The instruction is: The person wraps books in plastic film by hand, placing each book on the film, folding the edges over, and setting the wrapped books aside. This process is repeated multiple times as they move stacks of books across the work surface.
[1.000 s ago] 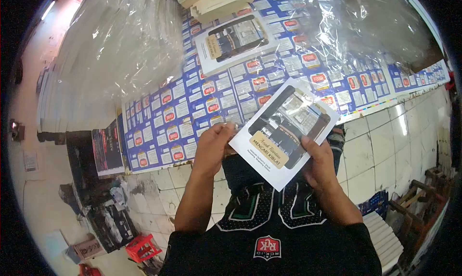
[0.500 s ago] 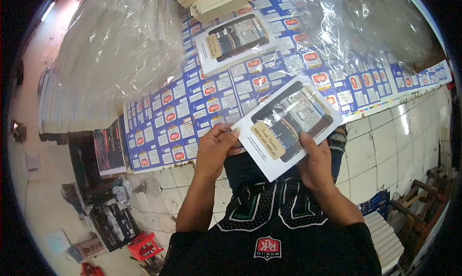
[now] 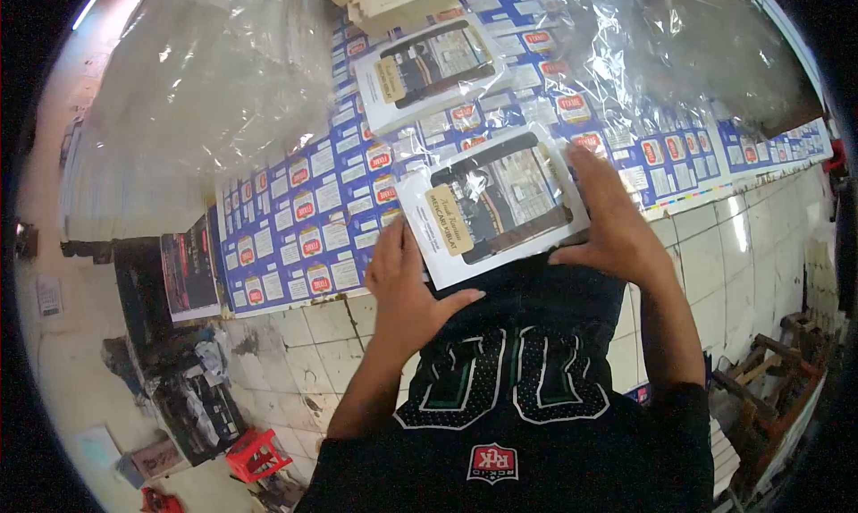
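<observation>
A white book with a dark photo cover and a gold label (image 3: 496,205) lies at the near edge of the printed table sheet, between both hands. My left hand (image 3: 402,285) is at its left side, thumb spread away from the fingers. At its right side is my right hand (image 3: 612,218), fingers stretched along the edge and thumb apart near the lower right corner. Farther up, a similar book or stack (image 3: 429,71) rests on the sheet, wrapped in clear plastic.
Clear plastic bags (image 3: 223,75) cover stacks at the left. More clear plastic (image 3: 706,57) lies at the upper right. Cream-coloured blocks of paper (image 3: 407,4) stand at the top. A red plastic stool or crate (image 3: 257,455) is on the floor at lower left.
The near book has moved left and up, turned flatter and come down onto the table. Both hands have loosened from it and spread to its sides.
</observation>
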A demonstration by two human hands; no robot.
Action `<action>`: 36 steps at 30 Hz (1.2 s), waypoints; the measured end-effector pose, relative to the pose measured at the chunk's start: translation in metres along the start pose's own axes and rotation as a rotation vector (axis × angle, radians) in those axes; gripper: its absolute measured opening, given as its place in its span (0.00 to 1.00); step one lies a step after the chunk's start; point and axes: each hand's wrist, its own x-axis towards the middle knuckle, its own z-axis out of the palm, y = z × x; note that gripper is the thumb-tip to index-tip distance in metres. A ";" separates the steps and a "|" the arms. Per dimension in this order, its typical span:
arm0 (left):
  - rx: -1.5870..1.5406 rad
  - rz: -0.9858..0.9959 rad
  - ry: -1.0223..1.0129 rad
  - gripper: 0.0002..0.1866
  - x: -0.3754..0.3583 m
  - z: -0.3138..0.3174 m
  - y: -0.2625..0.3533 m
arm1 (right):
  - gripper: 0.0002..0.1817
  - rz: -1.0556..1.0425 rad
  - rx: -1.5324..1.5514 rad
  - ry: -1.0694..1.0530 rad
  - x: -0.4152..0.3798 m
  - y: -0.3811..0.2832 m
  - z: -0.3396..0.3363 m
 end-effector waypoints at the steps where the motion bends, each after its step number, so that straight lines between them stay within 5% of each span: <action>1: 0.053 -0.011 0.016 0.50 0.001 0.004 0.003 | 0.57 -0.023 -0.059 -0.028 0.004 0.002 0.010; 3: 0.057 -0.023 0.079 0.39 -0.004 0.011 -0.012 | 0.53 -0.025 -0.171 -0.017 0.006 -0.004 0.014; 6: 0.266 -0.039 0.163 0.34 -0.025 -0.001 -0.026 | 0.48 0.104 -0.256 0.065 -0.017 -0.008 0.012; 12: 0.264 -0.017 0.151 0.27 0.025 0.001 -0.029 | 0.49 -0.015 -0.462 0.225 0.025 -0.007 0.040; 16: 0.276 0.025 0.247 0.10 0.035 -0.009 -0.031 | 0.31 0.055 -0.353 0.186 0.039 -0.008 0.040; 18: 0.254 -0.205 0.044 0.09 0.031 -0.024 -0.025 | 0.21 0.083 -0.397 0.119 0.035 -0.009 0.035; 22: -0.189 -0.070 0.483 0.10 0.024 -0.055 -0.012 | 0.15 -0.141 -0.254 0.265 0.027 -0.053 -0.013; 24: -0.188 -0.061 0.563 0.08 0.028 -0.086 0.002 | 0.16 -0.392 -0.052 0.572 0.035 -0.065 -0.032; 26: -0.439 0.234 0.845 0.08 0.038 -0.117 0.016 | 0.15 -0.520 -0.008 0.730 0.040 -0.090 -0.059; 28: -0.402 0.267 0.813 0.10 0.048 -0.162 0.038 | 0.12 -0.540 0.337 0.830 0.043 -0.117 -0.084; 30: -0.923 0.148 0.635 0.12 0.064 -0.204 0.086 | 0.09 -0.412 0.169 1.031 0.057 -0.153 -0.108; 32: -1.063 0.060 0.469 0.15 0.081 -0.240 0.101 | 0.10 -0.272 0.142 0.972 0.075 -0.167 -0.147; 34: -1.082 0.270 0.302 0.15 0.104 -0.268 0.097 | 0.09 -0.539 0.151 0.839 0.103 -0.164 -0.193; 36: -1.116 0.315 0.421 0.13 0.133 -0.296 0.114 | 0.12 -0.432 0.041 0.897 0.134 -0.191 -0.234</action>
